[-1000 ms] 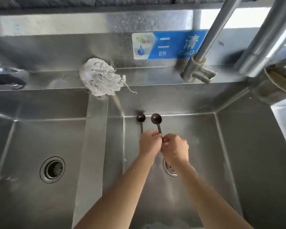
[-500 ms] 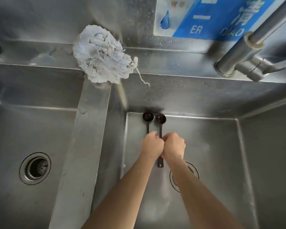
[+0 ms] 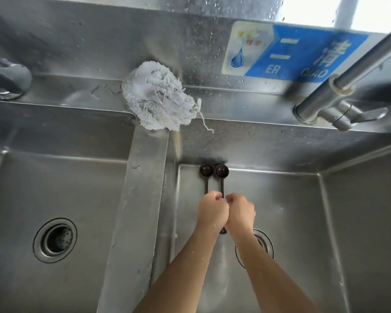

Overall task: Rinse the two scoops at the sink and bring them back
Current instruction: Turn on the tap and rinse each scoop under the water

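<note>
**Presently: both scoops held over right basin, rinse step in hand**

Left hand [image 3: 211, 213] and right hand [image 3: 240, 213] sit knuckle to knuckle at centre frame, each clenched on a dark handle. The left scoop [image 3: 206, 170] and right scoop [image 3: 221, 171] point toward the rear wall of the sink [image 3: 280, 222], bowls side by side. No running water is discernible. Faucet [image 3: 339, 96] stands upper right; a rag [image 3: 158, 100] lies on the rear ledge. Judgement: rinsing is under way or just ending; next requires lifting both clear and carrying them back.
</note>
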`<state>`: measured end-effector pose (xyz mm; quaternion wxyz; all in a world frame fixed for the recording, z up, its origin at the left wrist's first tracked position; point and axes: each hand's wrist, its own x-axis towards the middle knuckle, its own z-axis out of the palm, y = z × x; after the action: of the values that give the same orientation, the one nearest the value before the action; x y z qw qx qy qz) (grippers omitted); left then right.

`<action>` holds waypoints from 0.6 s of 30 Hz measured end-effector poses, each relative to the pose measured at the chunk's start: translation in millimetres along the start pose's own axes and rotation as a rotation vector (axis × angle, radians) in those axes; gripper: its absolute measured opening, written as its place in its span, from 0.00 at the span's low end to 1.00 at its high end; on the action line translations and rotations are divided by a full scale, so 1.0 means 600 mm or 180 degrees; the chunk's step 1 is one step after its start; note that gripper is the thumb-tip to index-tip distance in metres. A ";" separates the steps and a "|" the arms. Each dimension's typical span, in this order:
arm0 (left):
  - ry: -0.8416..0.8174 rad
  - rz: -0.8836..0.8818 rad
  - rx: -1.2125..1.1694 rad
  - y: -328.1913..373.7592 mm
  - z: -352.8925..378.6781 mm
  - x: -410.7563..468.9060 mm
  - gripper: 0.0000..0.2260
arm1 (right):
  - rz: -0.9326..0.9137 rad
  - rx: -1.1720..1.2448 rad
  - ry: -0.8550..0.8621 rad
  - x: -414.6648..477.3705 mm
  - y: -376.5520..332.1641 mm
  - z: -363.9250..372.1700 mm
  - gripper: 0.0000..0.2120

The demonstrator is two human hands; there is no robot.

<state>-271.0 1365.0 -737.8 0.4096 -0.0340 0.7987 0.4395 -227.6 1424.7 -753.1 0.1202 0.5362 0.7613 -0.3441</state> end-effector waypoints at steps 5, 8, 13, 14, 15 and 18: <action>0.0031 0.0323 -0.0190 0.050 -0.041 -0.082 0.15 | -0.0222 0.0701 0.0191 -0.073 -0.034 -0.046 0.11; 0.0312 0.0522 -0.0403 0.072 -0.089 -0.133 0.16 | -0.0415 0.1357 0.0510 -0.136 -0.069 -0.069 0.08; 0.0437 0.0919 -0.1353 0.084 -0.196 -0.204 0.08 | -0.0990 0.1990 0.1081 -0.239 -0.151 -0.080 0.06; 0.0482 0.0988 -0.1485 0.085 -0.221 -0.216 0.07 | -0.1130 0.2141 0.1106 -0.261 -0.171 -0.078 0.05; 0.0516 0.1052 -0.1610 0.086 -0.247 -0.228 0.05 | -0.1266 0.2285 0.1110 -0.281 -0.191 -0.074 0.05; 0.0649 0.1171 -0.1835 0.089 -0.331 -0.254 0.04 | -0.1616 0.2517 0.1014 -0.334 -0.247 -0.057 0.05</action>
<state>-316.3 1206.2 -542.2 0.2154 -0.0475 0.6714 0.7075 -275.2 1272.1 -558.8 -0.2978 0.3844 0.6880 -0.5387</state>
